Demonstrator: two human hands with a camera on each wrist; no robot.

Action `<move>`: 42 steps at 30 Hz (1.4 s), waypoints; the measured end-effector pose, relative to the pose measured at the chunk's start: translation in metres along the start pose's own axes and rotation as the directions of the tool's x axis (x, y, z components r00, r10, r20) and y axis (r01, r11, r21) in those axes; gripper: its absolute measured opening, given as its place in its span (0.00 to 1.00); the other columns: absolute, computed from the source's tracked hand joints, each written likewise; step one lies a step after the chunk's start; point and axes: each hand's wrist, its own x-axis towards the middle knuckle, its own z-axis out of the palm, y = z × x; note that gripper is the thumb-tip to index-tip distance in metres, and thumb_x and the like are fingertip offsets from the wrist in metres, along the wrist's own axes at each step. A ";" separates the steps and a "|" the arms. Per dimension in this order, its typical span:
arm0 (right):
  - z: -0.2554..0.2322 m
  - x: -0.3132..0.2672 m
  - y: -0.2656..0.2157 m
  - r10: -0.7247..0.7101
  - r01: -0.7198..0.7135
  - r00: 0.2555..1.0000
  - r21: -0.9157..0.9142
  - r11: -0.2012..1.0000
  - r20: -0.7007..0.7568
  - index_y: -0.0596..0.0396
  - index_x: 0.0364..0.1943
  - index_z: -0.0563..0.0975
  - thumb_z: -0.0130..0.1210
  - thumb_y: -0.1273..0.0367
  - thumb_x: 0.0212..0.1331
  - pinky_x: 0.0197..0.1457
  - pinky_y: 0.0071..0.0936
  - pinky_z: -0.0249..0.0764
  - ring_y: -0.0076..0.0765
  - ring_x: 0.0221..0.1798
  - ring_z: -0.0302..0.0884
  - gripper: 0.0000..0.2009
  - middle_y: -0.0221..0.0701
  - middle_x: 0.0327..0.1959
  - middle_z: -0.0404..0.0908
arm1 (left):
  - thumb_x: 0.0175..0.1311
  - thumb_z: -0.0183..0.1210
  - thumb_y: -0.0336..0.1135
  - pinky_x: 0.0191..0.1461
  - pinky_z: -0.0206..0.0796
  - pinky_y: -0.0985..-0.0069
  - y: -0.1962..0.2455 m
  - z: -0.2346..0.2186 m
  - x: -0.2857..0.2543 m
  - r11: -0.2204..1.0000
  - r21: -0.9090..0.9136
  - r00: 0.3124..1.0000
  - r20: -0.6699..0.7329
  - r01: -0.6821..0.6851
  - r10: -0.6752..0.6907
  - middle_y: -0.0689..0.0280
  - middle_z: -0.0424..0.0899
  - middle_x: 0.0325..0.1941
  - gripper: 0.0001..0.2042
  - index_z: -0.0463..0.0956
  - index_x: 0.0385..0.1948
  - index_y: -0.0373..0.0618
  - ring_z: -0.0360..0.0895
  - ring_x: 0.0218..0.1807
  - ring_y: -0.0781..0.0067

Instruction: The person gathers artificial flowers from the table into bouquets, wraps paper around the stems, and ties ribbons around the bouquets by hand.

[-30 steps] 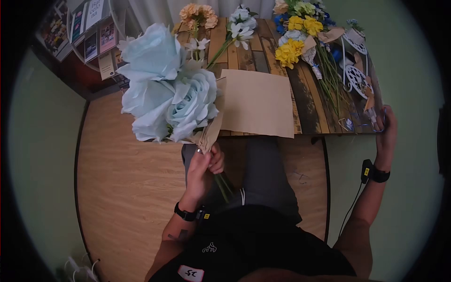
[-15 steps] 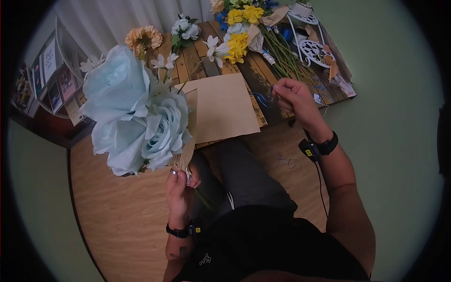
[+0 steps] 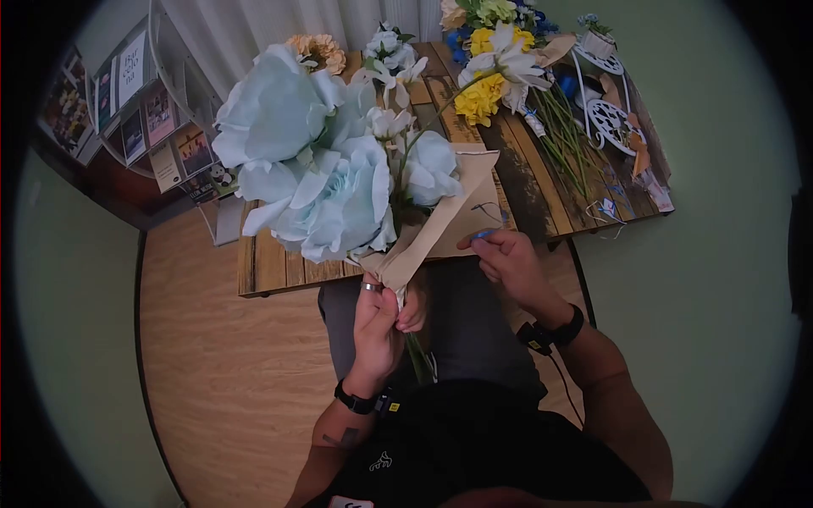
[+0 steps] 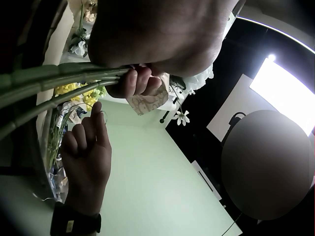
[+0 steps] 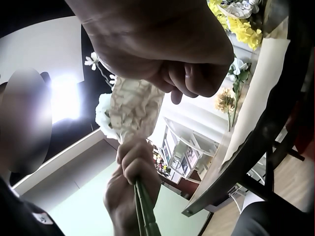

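My left hand (image 3: 378, 326) grips a bouquet of large pale blue roses (image 3: 339, 203) around its stems, just below a collar of brown paper (image 3: 423, 241). Green stems (image 4: 44, 88) stick out beneath that fist. White lilies (image 3: 508, 63) on a long stem arch out of the bunch to the right. To the right of the collar, my right hand (image 3: 515, 269) pinches a thin blue strip (image 3: 483, 234) between thumb and forefinger. A flat sheet of brown paper (image 3: 481, 218) lies on the table behind, partly covered by the bouquet.
On the wooden table (image 3: 533, 182), yellow flowers (image 3: 480, 100) and cut stems (image 3: 566, 148) lie at the right, beside a white metal stand (image 3: 610, 118). Orange flowers (image 3: 322, 52) are at the back. A rack of cards (image 3: 157, 118) stands at the left.
The right hand has left the table's right corner and come left toward the bouquet, carrying the blue strip. The left hand keeps its grip; the bouquet has turned, showing more flowers and paper.
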 end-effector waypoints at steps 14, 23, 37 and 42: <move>0.024 0.020 0.037 -0.117 0.261 0.926 -0.383 0.886 0.359 0.56 0.61 0.74 0.59 0.63 0.66 0.61 0.29 0.73 0.29 0.57 0.78 0.22 0.33 0.58 0.80 | 0.78 0.48 0.45 0.27 0.47 0.86 -0.028 -0.001 0.001 0.985 0.048 0.980 0.100 0.169 -0.173 0.66 0.70 0.23 0.11 0.61 0.45 0.49 0.54 0.21 0.86; 0.024 -0.006 0.009 -0.146 0.263 0.945 -0.418 0.869 0.293 0.57 0.61 0.74 0.56 0.66 0.68 0.62 0.31 0.72 0.34 0.59 0.77 0.20 0.33 0.59 0.79 | 0.78 0.48 0.46 0.27 0.50 0.86 -0.022 0.002 -0.006 0.986 0.086 0.989 -0.015 0.145 -0.145 0.61 0.77 0.25 0.12 0.61 0.43 0.48 0.58 0.20 0.86; 0.044 -0.039 -0.013 -0.054 0.127 0.977 -0.352 0.927 0.208 0.67 0.48 0.80 0.51 0.74 0.69 0.44 0.22 0.76 0.25 0.38 0.83 0.11 0.34 0.36 0.86 | 0.79 0.44 0.47 0.27 0.50 0.87 -0.024 -0.001 -0.006 0.971 0.174 0.986 -0.038 0.166 -0.162 0.65 0.77 0.28 0.23 0.61 0.65 0.41 0.57 0.22 0.88; 0.043 -0.042 -0.008 -0.084 0.099 0.983 -0.087 0.991 0.164 0.68 0.50 0.79 0.52 0.74 0.70 0.47 0.22 0.75 0.22 0.41 0.82 0.12 0.34 0.37 0.86 | 0.79 0.44 0.48 0.28 0.49 0.87 -0.024 0.000 -0.008 0.972 0.194 0.991 -0.032 0.131 -0.127 0.65 0.76 0.27 0.22 0.64 0.63 0.40 0.57 0.22 0.88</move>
